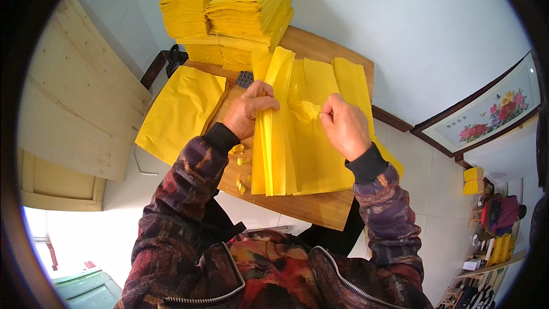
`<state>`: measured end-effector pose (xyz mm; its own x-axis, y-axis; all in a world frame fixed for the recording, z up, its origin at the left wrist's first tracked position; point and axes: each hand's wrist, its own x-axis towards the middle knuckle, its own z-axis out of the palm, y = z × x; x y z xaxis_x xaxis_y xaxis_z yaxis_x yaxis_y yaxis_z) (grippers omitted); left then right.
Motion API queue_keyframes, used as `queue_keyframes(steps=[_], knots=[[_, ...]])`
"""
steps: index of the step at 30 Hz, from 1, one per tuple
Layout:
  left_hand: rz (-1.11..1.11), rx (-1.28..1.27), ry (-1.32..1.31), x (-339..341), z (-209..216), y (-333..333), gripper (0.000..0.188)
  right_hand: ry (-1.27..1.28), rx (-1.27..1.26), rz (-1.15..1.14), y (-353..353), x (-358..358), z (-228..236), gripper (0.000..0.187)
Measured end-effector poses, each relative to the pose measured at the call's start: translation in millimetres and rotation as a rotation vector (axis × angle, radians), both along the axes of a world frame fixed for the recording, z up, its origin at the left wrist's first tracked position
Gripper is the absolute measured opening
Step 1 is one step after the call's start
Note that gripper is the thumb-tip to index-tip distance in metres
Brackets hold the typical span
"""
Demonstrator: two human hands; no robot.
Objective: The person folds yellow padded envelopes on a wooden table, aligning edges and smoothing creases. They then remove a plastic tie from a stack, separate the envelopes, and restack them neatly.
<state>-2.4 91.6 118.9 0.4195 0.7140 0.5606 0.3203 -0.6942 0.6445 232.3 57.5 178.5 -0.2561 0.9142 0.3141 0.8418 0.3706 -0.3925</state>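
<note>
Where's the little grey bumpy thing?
In the head view, the grey bumpy thing is left of centre on the wooden table, just beyond the left hand.

Left hand (250,110) and right hand (345,126) in pinches

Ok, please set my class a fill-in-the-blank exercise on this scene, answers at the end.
1. The left hand grips sheets coloured ____.
2. The framed picture on the person's right shows ____.
3. The tied bundles are stacked toward the ____ side of the table, as seen by the person.
4. The flat pile lies to the ____ of the gripped sheets.

Missing words: yellow; flowers; far; left.
</note>
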Motion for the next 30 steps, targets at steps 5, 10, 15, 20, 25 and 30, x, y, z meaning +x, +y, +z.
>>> queue_keyframes(steps=[5,10,15,20,25,30], knots=[[0.01,0.033,-0.007,0.4,0.7,-1.1,0.019,-0.333,-0.001,0.176,-19.8,5.3,3.8,0.005],[0.013,0.018,0.013,0.6,2.7,-1.0,0.019,-0.383,-0.274,0.198,-22.5,18.1,17.8,0.016],[-0.003,0.011,0.001,1.8,4.8,-0.7,0.019,-0.097,-0.101,0.121,8.4,2.8,9.5,0.021],[0.02,0.031,0.04,3.3,10.3,-2.6,0.02,-0.122,-0.07,0.011,37.2,-21.5,-17.8,0.018],[-0.023,0.031,0.012,9.4,18.0,-0.2,0.021,-0.053,-0.166,-0.012,36.2,-7.6,-24.3,0.018],[-0.04,0.045,0.105,23.8,31.0,4.9,0.022,0.366,-0.257,0.013,25.2,38.4,-11.2,0.019]])
